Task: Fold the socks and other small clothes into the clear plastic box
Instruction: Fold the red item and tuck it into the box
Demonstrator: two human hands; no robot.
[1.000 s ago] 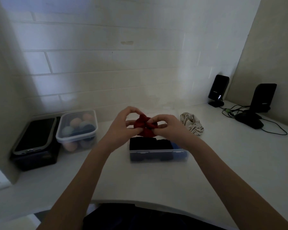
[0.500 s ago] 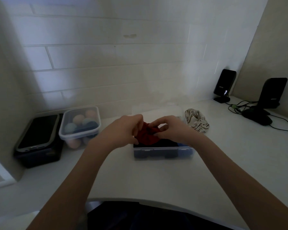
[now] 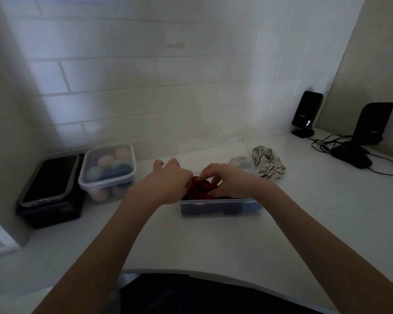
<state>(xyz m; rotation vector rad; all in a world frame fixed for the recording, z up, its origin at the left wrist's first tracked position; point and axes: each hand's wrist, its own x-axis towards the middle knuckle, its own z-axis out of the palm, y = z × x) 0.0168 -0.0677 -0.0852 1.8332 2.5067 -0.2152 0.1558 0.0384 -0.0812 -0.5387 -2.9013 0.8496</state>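
Both hands press a red cloth [image 3: 202, 189] into the clear plastic box [image 3: 220, 207], which sits mid-counter [image 3: 213, 241] with bare surface between it and the near edge. The left hand [image 3: 168, 180] and right hand [image 3: 227, 180] have fingers curled onto the cloth. Dark items inside the box are hard to make out. A striped cloth [image 3: 268, 162] lies just beyond the box's right corner.

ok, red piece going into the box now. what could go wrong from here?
1. The clear box already holds dark items; the red cloth under the left hand and right hand may bulge above the rim.
2. Pushing down could slide the box across the smooth counter.
3. The striped cloth is still outside the box.
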